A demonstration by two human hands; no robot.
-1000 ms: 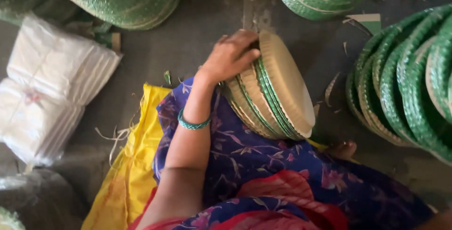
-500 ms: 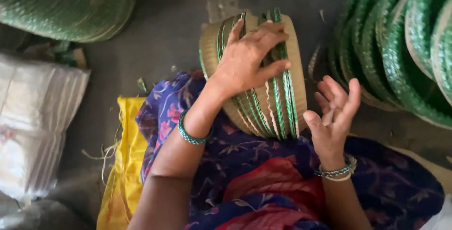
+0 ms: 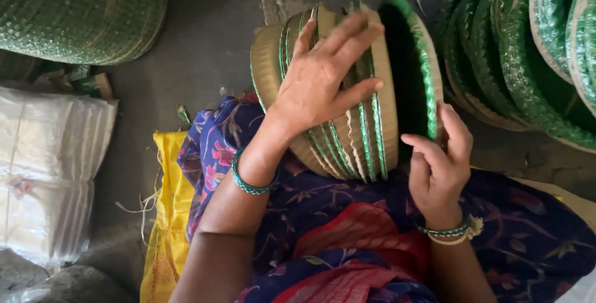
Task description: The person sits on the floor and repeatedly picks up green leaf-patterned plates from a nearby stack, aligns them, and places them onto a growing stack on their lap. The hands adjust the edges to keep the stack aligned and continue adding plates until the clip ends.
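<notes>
A stack of plates [image 3: 347,110] stands on edge in the person's lap, resting against purple flowered cloth [image 3: 347,216]. The plates are round and shallow, tan on the back with green rims; the rightmost plate [image 3: 413,73] is tipped away from the rest and shows a dark green inner face. The left hand [image 3: 323,79] lies palm down across the top of the stack, wrist bent, forearm rising from lower left, a green bangle [image 3: 248,176] at the wrist. Its fingers [image 3: 347,36] are spread apart and pressed flat on the plate edges, not clamped. The right hand [image 3: 437,160] is raised beside the separated plate, fingers loosely curled and apart, fingertips touching its rim. Further green plates [image 3: 528,54] lean at right.
</notes>
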